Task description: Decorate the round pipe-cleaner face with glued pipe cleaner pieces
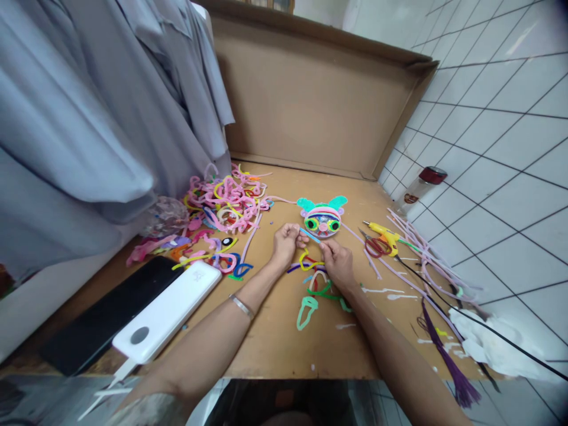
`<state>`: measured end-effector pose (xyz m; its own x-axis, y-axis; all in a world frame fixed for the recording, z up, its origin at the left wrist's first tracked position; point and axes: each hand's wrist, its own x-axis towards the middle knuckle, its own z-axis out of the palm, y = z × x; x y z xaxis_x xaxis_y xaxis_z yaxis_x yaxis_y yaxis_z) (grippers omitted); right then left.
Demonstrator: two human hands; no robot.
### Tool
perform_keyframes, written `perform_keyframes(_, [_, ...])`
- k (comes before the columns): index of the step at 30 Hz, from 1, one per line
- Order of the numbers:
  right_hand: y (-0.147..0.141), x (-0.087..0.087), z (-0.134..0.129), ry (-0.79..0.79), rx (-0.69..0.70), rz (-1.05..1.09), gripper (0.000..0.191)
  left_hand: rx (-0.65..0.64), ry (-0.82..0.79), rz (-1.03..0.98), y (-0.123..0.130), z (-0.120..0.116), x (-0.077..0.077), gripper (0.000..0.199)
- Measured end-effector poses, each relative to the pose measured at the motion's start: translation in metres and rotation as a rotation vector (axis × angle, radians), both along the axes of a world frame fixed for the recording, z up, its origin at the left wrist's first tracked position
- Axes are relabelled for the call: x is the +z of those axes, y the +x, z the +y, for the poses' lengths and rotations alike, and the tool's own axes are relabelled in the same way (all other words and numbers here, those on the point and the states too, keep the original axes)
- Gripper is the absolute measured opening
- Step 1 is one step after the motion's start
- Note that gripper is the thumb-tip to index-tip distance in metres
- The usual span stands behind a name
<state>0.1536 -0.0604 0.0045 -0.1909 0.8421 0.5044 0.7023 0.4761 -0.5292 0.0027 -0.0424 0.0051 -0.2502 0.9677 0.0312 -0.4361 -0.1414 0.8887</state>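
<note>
A short light-blue pipe cleaner (309,235) stretches between my two hands above the table. My left hand (287,242) pinches one end, and my right hand (337,260) grips the other. Just beyond them sits a colourful animal head (323,218) made of pipe cleaners, with green ears and yellow-rimmed eyes. Below my hands lie loose pieces: a yellow pipe cleaner (305,260), a green pipe cleaner (326,291) and a pale-green loop (306,313).
Left is a heap of pink pipe cleaners (235,201), a white power bank (168,310) and a black phone (110,319). Right are scissors (377,245), a yellow glue gun (386,236), lilac pipe cleaners (426,254) and a purple tassel (448,361). A cardboard panel (310,94) stands behind.
</note>
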Motion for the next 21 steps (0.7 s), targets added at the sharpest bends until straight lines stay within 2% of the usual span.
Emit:
perform_keyframes(10, [-0.002,-0.002,-0.001,0.061,0.000,-0.045,0.037,-0.066,-0.142,-0.262,-0.001,-0.005,0.011,0.021])
perform_keyframes(15, [-0.001,-0.004,0.000,0.071,0.002,-0.106,0.036,-0.060,-0.163,-0.268,0.000,-0.003,0.011,0.019])
perform_keyframes(18, [0.001,-0.004,0.000,0.073,-0.019,-0.167,0.035,0.028,-0.168,-0.196,-0.004,0.000,0.010,0.015])
perform_keyframes(21, [0.005,-0.003,0.000,0.031,-0.073,-0.224,0.032,0.228,-0.089,-0.029,-0.013,0.000,0.010,0.017])
